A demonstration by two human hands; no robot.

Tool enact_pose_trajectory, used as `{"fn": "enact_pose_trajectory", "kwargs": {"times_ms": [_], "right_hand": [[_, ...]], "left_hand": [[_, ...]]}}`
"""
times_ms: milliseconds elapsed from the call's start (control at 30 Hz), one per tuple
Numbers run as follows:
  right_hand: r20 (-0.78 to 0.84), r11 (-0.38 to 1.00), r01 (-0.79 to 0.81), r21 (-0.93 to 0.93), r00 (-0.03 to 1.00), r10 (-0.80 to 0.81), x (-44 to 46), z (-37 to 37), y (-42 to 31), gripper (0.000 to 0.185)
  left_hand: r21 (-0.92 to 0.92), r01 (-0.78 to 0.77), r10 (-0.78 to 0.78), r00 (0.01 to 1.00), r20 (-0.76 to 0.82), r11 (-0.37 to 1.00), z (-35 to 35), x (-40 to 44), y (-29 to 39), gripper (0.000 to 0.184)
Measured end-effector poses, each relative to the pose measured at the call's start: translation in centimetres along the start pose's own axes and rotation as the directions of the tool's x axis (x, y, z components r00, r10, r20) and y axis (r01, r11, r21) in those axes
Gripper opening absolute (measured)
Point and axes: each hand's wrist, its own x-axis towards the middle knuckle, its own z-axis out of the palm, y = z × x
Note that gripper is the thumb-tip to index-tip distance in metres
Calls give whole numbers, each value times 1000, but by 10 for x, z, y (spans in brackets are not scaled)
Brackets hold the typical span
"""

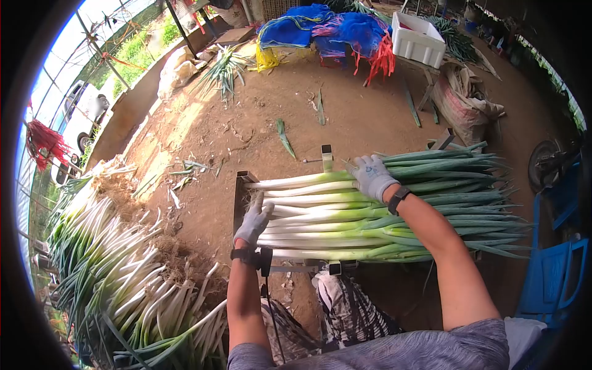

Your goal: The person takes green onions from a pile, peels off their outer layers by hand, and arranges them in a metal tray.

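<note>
Long green onions (345,216) lie side by side on a metal frame (242,185), white ends to the left and green leaves to the right. My left hand (254,223), in a grey glove, rests at the white root ends near the frame's left plate, fingers apart. Farther right, my gloved right hand (372,177) lies over the upper stalks where white turns to green. Its fingers are spread on top of them. Both wrists wear black straps.
A large pile of onions (135,277) lies on the ground at left. Blue nets (296,28) and a white crate (418,40) are at the back. A sack (465,102) stands back right, a blue chair (552,277) at right. Loose leaves (285,137) litter the ground.
</note>
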Motion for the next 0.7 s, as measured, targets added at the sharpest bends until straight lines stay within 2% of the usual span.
{"fn": "enact_pose_trajectory", "kwargs": {"times_ms": [33,67,100,167,267,367,400,433,500,600,633,667,700], "right_hand": [[-4,1000,15,-9,1000,-15,-7,-6,-12,48],[-114,996,70,53,991,-64,-13,3,-23,50],[-123,988,92,125,989,-77,-23,0,-36,50],[-140,955,133,266,985,-98,-46,-9,-60,49],[-104,867,198,457,980,-169,-87,-44,-86,48],[77,841,92,534,985,-157,-120,-87,-99,47],[-60,825,147,545,989,-136,-131,-71,-102,45],[-63,795,137,590,990,-123,-140,-65,-104,44],[-56,731,115,673,993,-104,-153,-59,-109,42],[-160,656,151,740,986,-47,-161,-51,-116,39],[-209,622,197,758,976,-55,-155,-49,-120,38],[-318,558,283,780,948,-36,-150,-58,-125,37],[-301,508,260,821,954,-2,-144,-60,-131,36]], "left_hand": [[-37,-94,93,996,-9,995,-24,-34,18,62],[-53,-109,106,993,-44,993,-30,-54,9,59],[-71,-123,118,990,-77,990,-36,-78,-4,56],[-280,-76,48,993,-106,957,-48,-134,-32,52],[-252,185,-234,956,-178,950,-46,-232,-91,48],[-273,506,-555,819,-146,818,-22,-335,-133,45],[-264,595,-642,752,-149,759,3,-371,-173,44],[-256,679,-722,675,-152,688,35,-406,-224,43],[-408,742,-811,585,7,532,97,-481,-297,40],[-148,819,-795,574,196,555,176,-569,-339,39],[179,658,-676,669,307,732,197,-579,-348,38],[435,394,-574,685,449,810,216,-595,-345,38],[284,676,-730,586,352,680,245,-604,-341,38]]}}
